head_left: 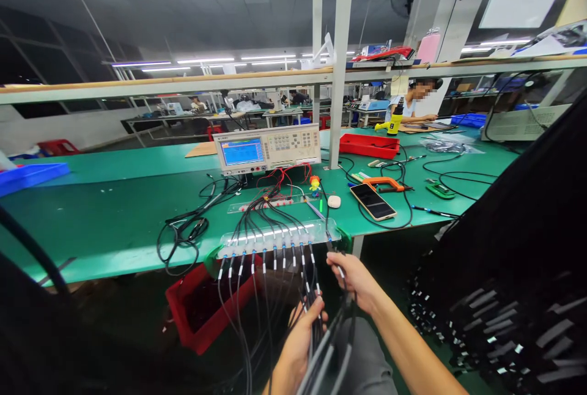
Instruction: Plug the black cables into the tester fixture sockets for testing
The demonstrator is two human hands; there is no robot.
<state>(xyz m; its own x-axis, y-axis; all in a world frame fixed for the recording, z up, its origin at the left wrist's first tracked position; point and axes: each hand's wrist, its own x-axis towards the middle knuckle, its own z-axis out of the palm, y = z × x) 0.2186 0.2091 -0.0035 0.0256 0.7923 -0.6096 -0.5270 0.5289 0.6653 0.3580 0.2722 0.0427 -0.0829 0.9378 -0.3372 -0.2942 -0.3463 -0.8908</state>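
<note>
Black cables [241,266] with white labels hang in a row from a clear connector strip [275,238] at the bench's front edge. My left hand [306,328] is closed around a bundle of these cables below the strip's right part. To its right, my right hand [351,279] pinches a black cable near the strip's right end, and more cables run down beneath it. Thin black leads link the strip to a second strip [275,203] behind it. Red wires run from there to a bench meter [268,148] with a lit blue screen.
On the green bench [114,199] lie a coiled cable [183,230], a phone [372,201], an orange clamp [385,183] and a red tray [369,145]. A red bin [202,309] is under the edge. Dark cables with white tags hang at right. A person sits at back right.
</note>
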